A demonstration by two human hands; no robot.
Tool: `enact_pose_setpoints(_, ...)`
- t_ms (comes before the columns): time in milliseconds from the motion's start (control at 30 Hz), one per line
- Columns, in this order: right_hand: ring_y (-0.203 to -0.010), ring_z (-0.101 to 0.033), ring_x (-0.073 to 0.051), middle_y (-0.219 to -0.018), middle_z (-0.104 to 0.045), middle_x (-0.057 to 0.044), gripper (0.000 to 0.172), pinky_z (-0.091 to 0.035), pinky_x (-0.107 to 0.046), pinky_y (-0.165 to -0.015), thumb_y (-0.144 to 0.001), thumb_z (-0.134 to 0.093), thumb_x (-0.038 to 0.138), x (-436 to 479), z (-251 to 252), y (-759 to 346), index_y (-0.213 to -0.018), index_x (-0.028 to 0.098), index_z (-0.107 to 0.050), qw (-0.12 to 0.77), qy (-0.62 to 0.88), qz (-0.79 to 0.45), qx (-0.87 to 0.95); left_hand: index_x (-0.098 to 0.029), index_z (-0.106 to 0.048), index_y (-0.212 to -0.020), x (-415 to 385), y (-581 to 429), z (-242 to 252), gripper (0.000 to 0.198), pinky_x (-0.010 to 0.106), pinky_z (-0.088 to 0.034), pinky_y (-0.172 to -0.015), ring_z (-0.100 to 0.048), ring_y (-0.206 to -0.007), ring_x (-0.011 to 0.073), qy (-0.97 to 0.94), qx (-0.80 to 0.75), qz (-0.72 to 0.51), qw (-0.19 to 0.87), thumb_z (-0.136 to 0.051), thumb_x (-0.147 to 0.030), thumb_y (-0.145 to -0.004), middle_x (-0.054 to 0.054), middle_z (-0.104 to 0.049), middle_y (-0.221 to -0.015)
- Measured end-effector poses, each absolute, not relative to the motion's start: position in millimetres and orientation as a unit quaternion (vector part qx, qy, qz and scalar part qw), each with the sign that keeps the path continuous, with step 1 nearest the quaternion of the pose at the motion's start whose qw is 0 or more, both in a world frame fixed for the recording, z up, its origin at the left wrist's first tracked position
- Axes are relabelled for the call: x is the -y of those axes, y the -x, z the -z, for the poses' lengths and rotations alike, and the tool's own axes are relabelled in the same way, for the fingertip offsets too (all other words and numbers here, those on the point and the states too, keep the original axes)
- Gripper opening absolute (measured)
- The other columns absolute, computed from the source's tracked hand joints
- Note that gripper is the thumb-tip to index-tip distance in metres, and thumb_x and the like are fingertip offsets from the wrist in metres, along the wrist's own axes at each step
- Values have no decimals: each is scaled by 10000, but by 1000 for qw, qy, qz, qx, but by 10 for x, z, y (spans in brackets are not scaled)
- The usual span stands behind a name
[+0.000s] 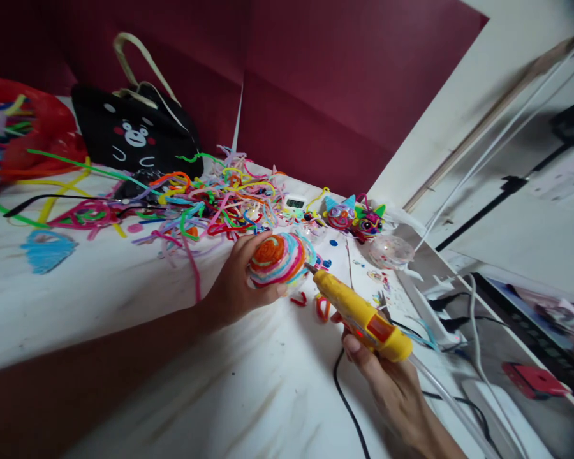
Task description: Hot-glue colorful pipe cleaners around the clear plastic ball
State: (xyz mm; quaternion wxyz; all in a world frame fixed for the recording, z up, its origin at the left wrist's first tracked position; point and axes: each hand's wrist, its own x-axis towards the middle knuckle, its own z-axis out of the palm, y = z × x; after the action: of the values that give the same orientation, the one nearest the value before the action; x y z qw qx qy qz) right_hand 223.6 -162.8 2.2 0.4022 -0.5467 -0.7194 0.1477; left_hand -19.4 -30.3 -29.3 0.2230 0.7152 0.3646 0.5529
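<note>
My left hand (pixel 239 287) is wrapped round a ball covered in coiled pipe cleaners (pixel 280 258), with an orange centre and pink, white and blue bands. In my right hand (pixel 377 370) is a yellow hot glue gun (pixel 358 309), gripped by its handle. Its metal nozzle points at the ball's right side; whether it touches cannot be made out. A clear glue stick (pixel 452 389) sticks out of the gun's back end. Just below the ball lie a short red pipe cleaner piece (pixel 298 299) and an orange-red loop (pixel 322 308).
A tangled heap of pipe cleaners (pixel 229 197) spreads behind my left hand, near a black tote bag (pixel 136 134). Two decorated animal heads (pixel 340 213) and a small digital clock (pixel 294 203) stand at the back. A power strip (pixel 428 309) and cables lie at right.
</note>
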Motion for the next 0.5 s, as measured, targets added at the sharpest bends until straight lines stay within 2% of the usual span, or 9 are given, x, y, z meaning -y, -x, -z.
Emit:
enact_pose_setpoints(100,-811,-653,-214,-947,-670,-48,241,-547,-279,-673,-1011,-483,351,1613,-100,-2198,-1199,266,-608,379,543,-166,731,-197,-516,-1373,296,197,284,809,517,-434,-1105,-536,-1260,358,-724,-374,-543,200,-802,-424,-651,141,-531,-1340)
enact_pose_setpoints(300,-663,-637,-196,-836,-677,-22,276,-513,-254,-541,-992,-495,354,1601,-153,-2213,-1240,273,-587,366,536,-205,732,-188,-512,-1389,252,204,334,818,466,-433,-1109,-528,-1271,332,-724,-370,-550,194,-782,-469,-669,131,-524,-1339)
enact_pose_setpoints(400,-683,-657,-199,-821,-681,-14,238,-528,-254,-578,-982,-503,348,1598,-161,-2208,-1176,272,-619,361,528,-193,744,-191,-529,-1375,244,203,342,820,466,-443,-1102,-544,-1245,331,-722,-378,-551,179,-789,-466,-648,123,-540,-1312)
enact_pose_setpoints(500,-667,-660,-194,-838,-686,-16,212,-514,-247,-546,-992,-478,362,1602,-182,-2192,-1081,268,-646,342,531,-196,750,-196,-536,-1374,249,201,333,821,485,-440,-1102,-543,-1243,343,-715,-387,-552,185,-801,-445,-638,128,-539,-1308)
